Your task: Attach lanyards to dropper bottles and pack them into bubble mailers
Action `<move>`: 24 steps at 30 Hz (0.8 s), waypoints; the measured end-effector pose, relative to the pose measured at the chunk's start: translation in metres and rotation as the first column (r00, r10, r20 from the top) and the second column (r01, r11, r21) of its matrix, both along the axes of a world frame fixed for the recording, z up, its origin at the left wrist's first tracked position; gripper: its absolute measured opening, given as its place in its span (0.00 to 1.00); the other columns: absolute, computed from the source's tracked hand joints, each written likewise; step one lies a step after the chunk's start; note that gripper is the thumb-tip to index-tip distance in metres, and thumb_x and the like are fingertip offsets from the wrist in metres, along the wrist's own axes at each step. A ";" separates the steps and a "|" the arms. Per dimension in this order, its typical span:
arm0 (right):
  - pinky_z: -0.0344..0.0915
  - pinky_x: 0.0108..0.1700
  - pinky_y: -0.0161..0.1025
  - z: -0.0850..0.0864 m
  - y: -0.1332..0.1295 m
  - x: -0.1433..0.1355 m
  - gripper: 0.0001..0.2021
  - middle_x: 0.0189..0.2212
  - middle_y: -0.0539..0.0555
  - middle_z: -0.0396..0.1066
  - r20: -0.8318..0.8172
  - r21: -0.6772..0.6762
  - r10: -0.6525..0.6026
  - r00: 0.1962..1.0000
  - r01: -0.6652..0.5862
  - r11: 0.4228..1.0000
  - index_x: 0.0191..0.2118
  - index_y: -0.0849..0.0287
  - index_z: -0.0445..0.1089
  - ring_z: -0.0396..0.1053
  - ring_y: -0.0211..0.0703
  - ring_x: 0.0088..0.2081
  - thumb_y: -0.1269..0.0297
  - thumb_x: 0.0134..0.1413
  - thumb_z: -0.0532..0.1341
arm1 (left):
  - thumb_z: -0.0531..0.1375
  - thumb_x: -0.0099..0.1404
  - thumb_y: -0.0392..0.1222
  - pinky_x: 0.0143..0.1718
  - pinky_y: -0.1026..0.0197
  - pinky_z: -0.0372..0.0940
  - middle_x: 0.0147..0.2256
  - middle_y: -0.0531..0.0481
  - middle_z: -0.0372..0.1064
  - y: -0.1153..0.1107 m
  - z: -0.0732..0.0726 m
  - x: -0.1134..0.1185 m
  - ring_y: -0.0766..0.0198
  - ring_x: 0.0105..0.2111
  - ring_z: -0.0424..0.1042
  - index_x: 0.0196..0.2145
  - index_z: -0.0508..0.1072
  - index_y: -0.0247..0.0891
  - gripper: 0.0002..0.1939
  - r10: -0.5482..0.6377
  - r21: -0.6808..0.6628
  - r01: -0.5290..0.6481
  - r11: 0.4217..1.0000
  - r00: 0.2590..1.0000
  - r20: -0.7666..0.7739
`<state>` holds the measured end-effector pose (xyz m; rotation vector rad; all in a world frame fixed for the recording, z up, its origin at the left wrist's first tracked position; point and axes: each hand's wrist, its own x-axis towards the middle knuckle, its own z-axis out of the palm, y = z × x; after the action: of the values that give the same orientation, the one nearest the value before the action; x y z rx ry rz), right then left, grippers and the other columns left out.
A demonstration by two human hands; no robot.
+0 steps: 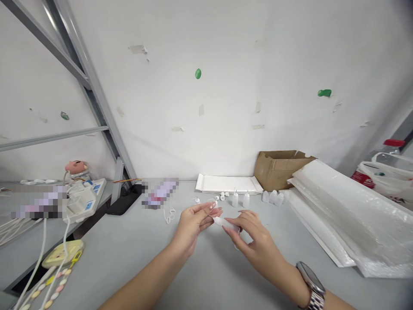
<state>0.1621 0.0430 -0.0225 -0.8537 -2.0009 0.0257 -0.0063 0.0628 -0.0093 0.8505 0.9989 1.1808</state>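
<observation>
My right hand [253,234] holds a small translucent white squeeze bottle [222,221] between thumb and fingers, tilted with its neck toward the left. My left hand [195,221] is at the neck end, thumb and forefinger pinched together; what they hold, if anything, is too small to make out. Just behind those fingertips shows a small white cap [216,201], partly hidden. Farther back stand two bottles with thin tips, a left one [235,200] and a right one [246,200]. Several small white caps [222,196] lie beside them.
More small bottles [273,197] sit before a cardboard box [277,170]. White padded mailers [348,211] cover the right side; another mailer [229,184] lies at the wall. Left are a black phone [125,200], white scissors [169,214], a power strip [87,200] and cables.
</observation>
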 end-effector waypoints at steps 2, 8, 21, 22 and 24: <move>0.63 0.40 0.48 -0.003 -0.001 -0.002 0.05 0.23 0.50 0.65 0.029 0.096 -0.028 0.999 0.025 0.995 0.38 0.60 0.67 0.63 0.40 0.27 0.70 0.55 0.55 | 0.63 0.54 0.44 0.48 0.56 0.64 0.37 0.39 0.76 -0.002 0.000 0.003 0.55 0.43 0.72 0.39 0.72 0.33 0.16 0.044 0.022 -0.043 0.999 0.999 -0.007; 0.60 0.46 0.52 -0.008 -0.010 -0.009 0.08 0.23 0.51 0.66 0.131 0.277 -0.126 0.983 0.085 0.957 0.40 0.63 0.65 0.62 0.39 0.27 0.75 0.53 0.56 | 0.64 0.53 0.42 0.47 0.57 0.65 0.36 0.40 0.76 -0.009 -0.003 0.016 0.56 0.43 0.72 0.40 0.71 0.32 0.18 0.164 0.002 -0.165 0.986 0.985 0.043; 0.59 0.46 0.53 -0.007 -0.013 -0.013 0.08 0.22 0.51 0.66 0.115 0.375 -0.192 0.975 0.137 0.917 0.40 0.66 0.66 0.62 0.38 0.25 0.75 0.52 0.57 | 0.60 0.57 0.39 0.45 0.60 0.66 0.37 0.39 0.75 -0.007 -0.004 0.015 0.58 0.41 0.73 0.41 0.71 0.31 0.13 0.178 -0.014 -0.178 0.984 0.976 0.122; 0.60 0.46 0.53 -0.007 -0.012 -0.013 0.08 0.22 0.51 0.66 0.115 0.373 -0.189 0.975 0.134 0.918 0.40 0.66 0.66 0.62 0.38 0.25 0.75 0.53 0.57 | 0.60 0.57 0.39 0.44 0.60 0.66 0.37 0.39 0.75 -0.007 -0.004 0.015 0.58 0.41 0.73 0.41 0.71 0.31 0.14 0.175 -0.011 -0.175 0.985 0.978 0.113; 0.60 0.46 0.53 -0.006 -0.012 -0.013 0.08 0.22 0.51 0.66 0.108 0.370 -0.179 0.978 0.128 0.920 0.40 0.66 0.66 0.62 0.39 0.25 0.75 0.53 0.57 | 0.61 0.57 0.39 0.44 0.60 0.67 0.37 0.39 0.76 -0.006 -0.004 0.013 0.58 0.41 0.73 0.41 0.71 0.30 0.14 0.164 -0.006 -0.164 0.986 0.982 0.097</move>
<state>0.1492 0.0312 -0.0289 -0.7854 -1.9755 -0.4920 0.0072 0.0571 -0.0136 0.7154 1.0026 1.3504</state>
